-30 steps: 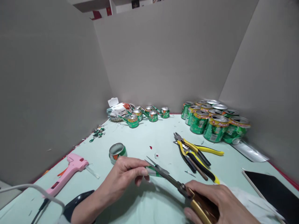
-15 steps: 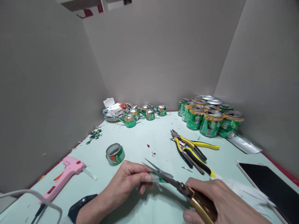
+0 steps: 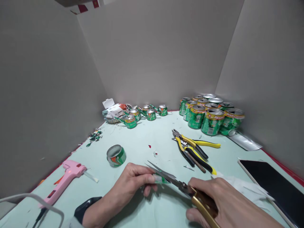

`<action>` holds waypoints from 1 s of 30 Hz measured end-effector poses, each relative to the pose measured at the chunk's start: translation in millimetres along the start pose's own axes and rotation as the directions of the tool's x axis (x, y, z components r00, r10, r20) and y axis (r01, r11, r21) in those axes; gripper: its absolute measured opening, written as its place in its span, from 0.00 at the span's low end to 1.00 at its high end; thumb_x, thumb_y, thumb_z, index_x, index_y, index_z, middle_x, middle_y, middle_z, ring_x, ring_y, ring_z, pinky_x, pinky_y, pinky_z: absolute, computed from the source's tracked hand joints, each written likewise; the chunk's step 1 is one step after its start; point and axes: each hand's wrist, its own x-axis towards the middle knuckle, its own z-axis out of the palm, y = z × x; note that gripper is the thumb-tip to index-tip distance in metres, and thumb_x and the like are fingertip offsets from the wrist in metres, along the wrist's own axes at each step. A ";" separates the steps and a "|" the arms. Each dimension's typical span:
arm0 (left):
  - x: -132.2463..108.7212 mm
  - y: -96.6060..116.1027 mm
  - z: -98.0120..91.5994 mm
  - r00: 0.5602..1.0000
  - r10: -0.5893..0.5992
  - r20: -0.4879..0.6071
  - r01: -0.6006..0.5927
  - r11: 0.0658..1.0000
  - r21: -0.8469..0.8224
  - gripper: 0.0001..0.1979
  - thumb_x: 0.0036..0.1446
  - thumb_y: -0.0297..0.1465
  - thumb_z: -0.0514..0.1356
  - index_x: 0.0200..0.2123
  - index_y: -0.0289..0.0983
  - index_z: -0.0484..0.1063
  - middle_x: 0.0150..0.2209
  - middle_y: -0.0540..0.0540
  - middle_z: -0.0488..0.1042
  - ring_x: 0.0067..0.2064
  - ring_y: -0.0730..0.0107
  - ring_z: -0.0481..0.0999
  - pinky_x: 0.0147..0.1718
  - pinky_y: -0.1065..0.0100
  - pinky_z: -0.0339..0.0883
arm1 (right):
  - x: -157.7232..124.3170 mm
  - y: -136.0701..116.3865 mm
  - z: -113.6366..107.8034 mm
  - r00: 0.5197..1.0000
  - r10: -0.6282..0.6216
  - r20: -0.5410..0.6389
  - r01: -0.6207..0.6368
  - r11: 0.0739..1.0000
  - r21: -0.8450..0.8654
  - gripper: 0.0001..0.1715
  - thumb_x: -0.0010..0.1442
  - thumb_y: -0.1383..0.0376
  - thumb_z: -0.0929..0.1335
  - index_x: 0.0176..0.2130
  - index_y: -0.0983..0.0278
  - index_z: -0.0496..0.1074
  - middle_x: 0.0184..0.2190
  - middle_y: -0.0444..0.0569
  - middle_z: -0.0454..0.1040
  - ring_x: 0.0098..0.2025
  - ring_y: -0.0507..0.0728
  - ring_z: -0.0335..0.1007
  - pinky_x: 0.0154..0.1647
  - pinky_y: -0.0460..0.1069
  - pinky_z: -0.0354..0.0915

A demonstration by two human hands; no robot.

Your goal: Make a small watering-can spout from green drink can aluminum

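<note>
My left hand (image 3: 133,180) pinches a small green strip of can metal (image 3: 161,180) low in the middle of the view. My right hand (image 3: 220,205) grips the gold handles of a pair of scissors (image 3: 171,179), whose blades are around the strip. A cut-off green can ring (image 3: 116,155) stands on the pale green table (image 3: 147,136), just beyond my left hand. Pliers with yellow and black handles (image 3: 192,148) lie beyond the scissors.
A pink glue gun (image 3: 65,177) with a cord lies at the left. Several green cans (image 3: 209,114) stand at the back right, small can figures (image 3: 142,113) at the back. A dark tablet (image 3: 277,186) and white cloth (image 3: 244,190) lie at the right. Grey walls enclose the table.
The scissor blades have closed further on the green strip, and less of the strip shows. The view has shifted slightly; both hands stay in place.
</note>
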 end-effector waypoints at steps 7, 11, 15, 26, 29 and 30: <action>-1.4 2.7 7.4 1.000 -0.029 0.001 0.029 1.000 -0.004 0.13 0.47 0.37 0.68 0.20 0.32 0.81 0.15 0.48 0.70 0.18 0.75 0.64 0.23 0.69 0.58 | 3.4 -0.1 3.9 1.000 -0.001 0.025 0.003 0.999 -0.044 0.11 0.57 0.56 0.68 0.28 0.60 0.69 0.24 0.44 0.72 0.27 0.56 0.68 0.26 0.47 0.55; 0.4 1.5 6.2 0.999 -0.042 0.003 0.042 0.999 0.013 0.13 0.47 0.36 0.68 0.20 0.32 0.82 0.14 0.48 0.69 0.18 0.76 0.63 0.23 0.69 0.57 | 0.6 1.0 5.2 1.000 -0.020 0.014 0.020 1.000 -0.009 0.14 0.61 0.58 0.65 0.26 0.60 0.69 0.20 0.44 0.69 0.25 0.55 0.66 0.23 0.48 0.51; 0.7 0.4 4.5 0.998 -0.054 0.020 0.053 0.998 0.029 0.13 0.47 0.36 0.67 0.20 0.32 0.82 0.13 0.48 0.69 0.18 0.76 0.62 0.23 0.69 0.56 | -2.6 4.1 7.1 1.000 -0.001 0.001 0.001 1.000 -0.025 0.11 0.60 0.61 0.65 0.27 0.60 0.71 0.21 0.45 0.70 0.25 0.56 0.66 0.24 0.48 0.52; 0.3 -7.8 5.7 0.999 -0.030 0.029 0.028 0.997 0.072 0.15 0.49 0.38 0.66 0.21 0.32 0.82 0.13 0.48 0.69 0.18 0.73 0.64 0.24 0.68 0.58 | 2.1 0.5 5.3 0.997 0.059 0.050 -0.055 0.996 -0.074 0.10 0.55 0.57 0.69 0.28 0.59 0.68 0.24 0.45 0.73 0.28 0.58 0.67 0.26 0.48 0.51; 0.2 -7.6 7.3 0.999 -0.034 0.034 0.031 0.996 0.087 0.15 0.50 0.37 0.65 0.21 0.32 0.82 0.13 0.48 0.69 0.18 0.73 0.65 0.25 0.68 0.58 | 0.9 4.6 8.5 0.998 0.061 0.011 -0.059 0.993 -0.100 0.08 0.58 0.58 0.67 0.30 0.59 0.69 0.27 0.47 0.72 0.32 0.60 0.68 0.28 0.49 0.52; -0.1 -6.8 7.4 0.999 -0.037 0.039 0.034 0.995 0.094 0.14 0.50 0.37 0.65 0.21 0.32 0.82 0.13 0.48 0.69 0.18 0.73 0.64 0.25 0.68 0.58 | 0.2 6.0 9.9 0.998 0.055 -0.011 -0.056 0.994 -0.095 0.08 0.59 0.59 0.66 0.31 0.59 0.70 0.27 0.48 0.72 0.31 0.59 0.68 0.28 0.48 0.53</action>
